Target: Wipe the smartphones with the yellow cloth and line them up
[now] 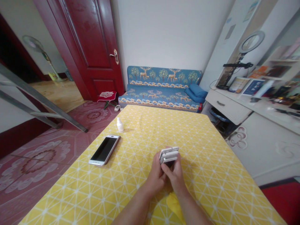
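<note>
A small stack of white-edged phones [169, 153] is held upright between both hands, over the near middle of the table. My left hand [156, 173] wraps its left side, and my right hand [176, 175] grips the right side with the thumb across the near face. Another white phone [105, 150], its screen dark, lies flat at the left of the table. Beyond it stands a small white spray bottle [119, 125]. Some yellow cloth [174, 204] lies beside my right forearm.
The table [201, 131] has a yellow patterned cover. Behind it is a blue patterned sofa [161, 93]. To the right, a white cabinet [231, 104] bears a ring light and boxes. A metal ladder [42, 103] and a red stool [107, 96] stand on the left.
</note>
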The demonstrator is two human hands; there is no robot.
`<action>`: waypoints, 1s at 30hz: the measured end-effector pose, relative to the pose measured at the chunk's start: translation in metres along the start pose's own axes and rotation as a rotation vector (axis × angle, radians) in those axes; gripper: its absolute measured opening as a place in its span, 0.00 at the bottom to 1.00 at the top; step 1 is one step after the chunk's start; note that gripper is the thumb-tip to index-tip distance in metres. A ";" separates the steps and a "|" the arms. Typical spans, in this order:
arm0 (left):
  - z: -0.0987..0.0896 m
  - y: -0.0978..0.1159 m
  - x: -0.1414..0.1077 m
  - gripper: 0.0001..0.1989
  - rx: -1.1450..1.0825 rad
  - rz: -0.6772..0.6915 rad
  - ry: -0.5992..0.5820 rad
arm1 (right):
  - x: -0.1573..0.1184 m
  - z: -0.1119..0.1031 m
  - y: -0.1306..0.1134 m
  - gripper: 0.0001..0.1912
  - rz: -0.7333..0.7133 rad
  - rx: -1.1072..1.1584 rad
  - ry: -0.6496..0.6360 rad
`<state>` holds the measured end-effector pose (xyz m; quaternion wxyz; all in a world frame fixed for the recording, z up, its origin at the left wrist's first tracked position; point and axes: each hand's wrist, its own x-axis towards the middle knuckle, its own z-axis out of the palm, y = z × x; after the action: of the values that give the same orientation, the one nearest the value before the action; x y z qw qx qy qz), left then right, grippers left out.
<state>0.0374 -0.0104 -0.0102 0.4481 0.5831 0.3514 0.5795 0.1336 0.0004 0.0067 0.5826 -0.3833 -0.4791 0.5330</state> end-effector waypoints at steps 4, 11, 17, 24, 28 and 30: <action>0.005 0.001 0.000 0.29 -0.044 -0.007 0.008 | 0.000 0.000 0.003 0.39 0.027 -0.069 0.008; 0.004 0.003 0.002 0.22 0.007 -0.019 0.139 | 0.008 -0.010 0.014 0.33 0.012 -0.030 -0.094; -0.022 0.010 0.002 0.26 -0.051 -0.120 0.311 | 0.012 -0.014 0.016 0.32 -0.052 -0.057 0.003; -0.142 0.077 0.007 0.32 0.275 -0.233 0.478 | 0.009 -0.014 0.007 0.29 0.023 -0.044 0.078; -0.216 0.102 0.005 0.34 0.483 -0.427 0.568 | 0.012 -0.013 0.009 0.29 0.028 -0.038 0.100; -0.242 0.103 0.003 0.30 0.542 -0.480 0.605 | 0.013 -0.014 0.010 0.28 0.028 -0.033 0.092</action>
<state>-0.2137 -0.0164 0.0690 0.2784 0.3865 0.7296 0.4908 0.1437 0.0157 -0.0046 0.5902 -0.4236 -0.4553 0.5148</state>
